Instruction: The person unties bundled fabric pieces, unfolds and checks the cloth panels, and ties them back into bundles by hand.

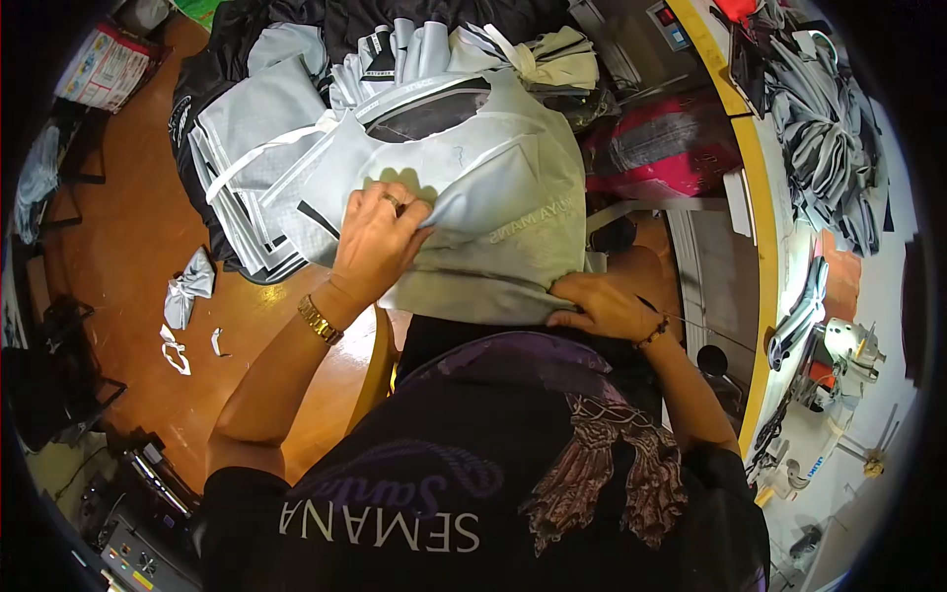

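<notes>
A light grey garment (493, 168) with a round neck opening lies across the person's lap side, over a pile of folded grey pieces (258, 138). My left hand (383, 232), with a ring and a gold watch, pinches a raised fold of the garment near its middle. My right hand (597, 306), with a dark bracelet, grips the garment's lower edge at the right, its thumb below the cloth. Faint mirrored lettering shows on the fabric between the hands. Behind the neck opening stand rolled grey pieces (419, 51) and a tied cream bundle (552, 59).
At the right is a yellow-edged table (752, 296) with a tied grey bundle (824, 138) and a white sewing machine (850, 345). Cloth scraps (176, 350) and a small grey bundle (189, 288) lie on the floor at left. A black machine (138, 543) stands lower left.
</notes>
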Motion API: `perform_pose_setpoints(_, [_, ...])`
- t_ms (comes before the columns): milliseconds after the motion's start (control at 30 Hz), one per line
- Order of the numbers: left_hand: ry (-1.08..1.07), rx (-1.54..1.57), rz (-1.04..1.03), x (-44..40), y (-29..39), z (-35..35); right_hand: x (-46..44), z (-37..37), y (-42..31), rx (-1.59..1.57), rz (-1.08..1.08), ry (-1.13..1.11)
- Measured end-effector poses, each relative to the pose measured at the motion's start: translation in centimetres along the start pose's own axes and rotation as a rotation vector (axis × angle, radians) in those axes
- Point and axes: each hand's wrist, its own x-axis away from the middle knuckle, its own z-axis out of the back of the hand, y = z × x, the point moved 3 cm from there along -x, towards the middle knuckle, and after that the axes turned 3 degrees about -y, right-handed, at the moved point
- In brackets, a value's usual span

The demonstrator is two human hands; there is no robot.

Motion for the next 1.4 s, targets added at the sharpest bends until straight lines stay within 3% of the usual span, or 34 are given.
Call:
perform_pose_setpoints(100, [0.052,-0.007,-0.075,-0.3,0.6,0.1,-2.7,2.7,0.3,-0.032,-0.013,-0.097])
perform_pose_setpoints(300, [0.046,0.000,-0.253,-0.7,1.6,0.3,-14.2,6.9,0.7,0.212,0.207,0.580])
perform_pose_setpoints(500, [0.027,0.191,-0.200,0.5,0.6,-0.7,-16.4,8.3,0.0,0.429,0.198,0.453])
perform_pose_setpoints(600, [0.115,0.205,-0.127,0.3,0.5,-0.4,-14.6,7.4,-1.8,0.622,0.440,0.592])
perform_pose_setpoints(700, [0.116,0.042,-0.110,-0.9,1.2,1.5,-12.1,5.1,-2.6,0.531,0.561,0.433])
perform_pose_setpoints(900, [0.077,-0.098,-0.307,0.0,1.6,2.3,-7.5,4.4,-3.4,0.446,0.420,0.323])
perform_pose_setpoints(967, [0.101,-0.029,-0.400,0.8,3.0,2.9,-6.0,3.6,-2.9,0.393,0.387,0.386])
perform_pose_setpoints(1067, [0.035,0.174,-0.506,2.9,5.4,2.6,-3.4,3.4,-3.3,0.416,0.351,0.191])
perform_pose_setpoints(1200, [-0.020,0.201,-0.544,5.0,7.6,1.8,-0.6,2.0,-4.2,0.437,0.253,0.045])
perform_pose_setpoints(1267, [-0.041,0.284,-0.466,5.3,7.9,1.4,0.4,1.4,-4.5,0.418,0.240,0.014])
perform_pose_setpoints(1400, [-0.114,0.366,-0.367,5.9,7.8,0.9,1.4,0.2,-4.9,0.426,0.313,0.144])
